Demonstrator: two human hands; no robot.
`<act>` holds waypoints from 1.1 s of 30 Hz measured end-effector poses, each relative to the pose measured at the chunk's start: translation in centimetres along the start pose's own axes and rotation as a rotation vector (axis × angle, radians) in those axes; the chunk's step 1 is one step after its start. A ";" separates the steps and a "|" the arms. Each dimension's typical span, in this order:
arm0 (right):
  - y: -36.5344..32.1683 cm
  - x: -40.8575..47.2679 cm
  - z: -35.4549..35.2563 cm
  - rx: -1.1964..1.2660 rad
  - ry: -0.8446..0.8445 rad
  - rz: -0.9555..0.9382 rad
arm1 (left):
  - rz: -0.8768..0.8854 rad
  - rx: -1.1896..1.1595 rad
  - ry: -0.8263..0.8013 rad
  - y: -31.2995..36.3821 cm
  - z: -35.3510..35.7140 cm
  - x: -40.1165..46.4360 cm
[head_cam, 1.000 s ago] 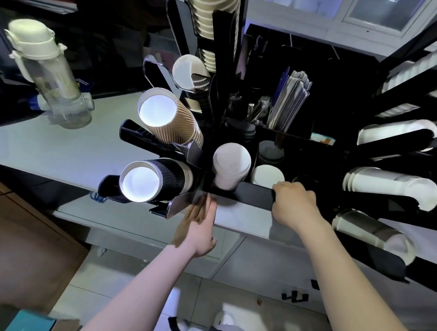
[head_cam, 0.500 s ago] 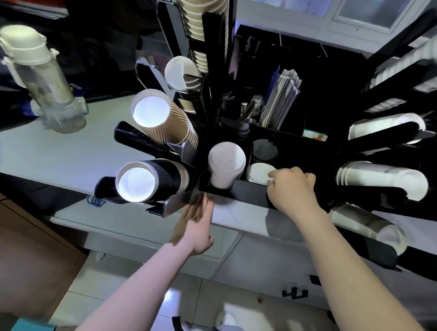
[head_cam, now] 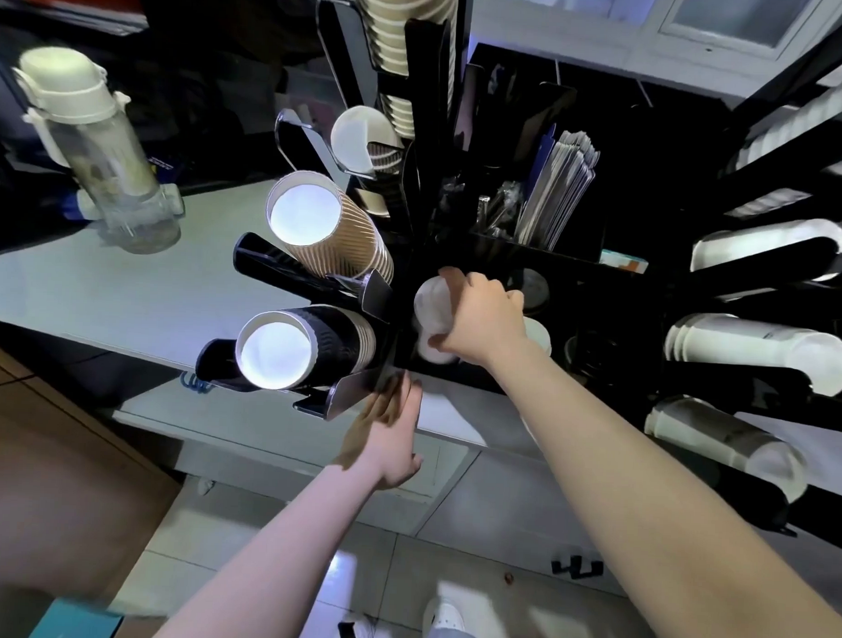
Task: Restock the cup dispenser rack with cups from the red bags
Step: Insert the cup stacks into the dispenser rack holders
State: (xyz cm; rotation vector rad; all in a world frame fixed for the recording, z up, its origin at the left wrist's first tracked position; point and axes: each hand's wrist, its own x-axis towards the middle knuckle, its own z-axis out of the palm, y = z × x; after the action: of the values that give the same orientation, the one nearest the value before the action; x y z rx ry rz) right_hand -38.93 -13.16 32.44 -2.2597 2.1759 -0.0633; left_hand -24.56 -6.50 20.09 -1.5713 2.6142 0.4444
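Observation:
The black cup dispenser rack (head_cam: 428,185) stands on the counter edge. Its left arms hold a brown ribbed cup stack (head_cam: 326,229) and a black ribbed cup stack (head_cam: 308,346), mouths toward me. On the right, white cup stacks (head_cam: 761,352) lie in further arms. My right hand (head_cam: 481,316) is closed around a white cup stack (head_cam: 426,304) standing in the rack's front compartment. With fingers apart, my left hand (head_cam: 386,437) sits flat against the rack's lower front corner, holding nothing. No red bags are in view.
A clear water bottle with a white lid (head_cam: 95,150) stands on the pale counter (head_cam: 100,288) at left. Paper sleeves (head_cam: 557,194) fill a rear compartment. White lids (head_cam: 535,332) lie beside my right hand. Tiled floor and my shoes are below.
My right hand has moved left from the rack's front rim, past the lids, and closed on the white cup stack. My left hand has stayed at the rack's corner.

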 end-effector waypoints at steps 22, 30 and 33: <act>1.4 1.3 0.2 0.101 -0.001 -0.012 | -0.065 -0.136 0.246 3.3 -2.4 -0.8; 1.9 1.4 -1.3 0.185 -0.064 -0.038 | -0.057 -0.108 0.407 3.6 -3.9 -0.2; 1.7 1.1 -1.4 0.121 -0.002 -0.066 | -0.059 -0.120 0.419 3.4 -3.8 0.1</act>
State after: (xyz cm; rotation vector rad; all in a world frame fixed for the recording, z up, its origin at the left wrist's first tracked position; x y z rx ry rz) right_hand -40.66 -14.32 33.86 -2.2635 2.0366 -0.1879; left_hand -27.18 -6.15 24.44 -1.9621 2.8703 0.2986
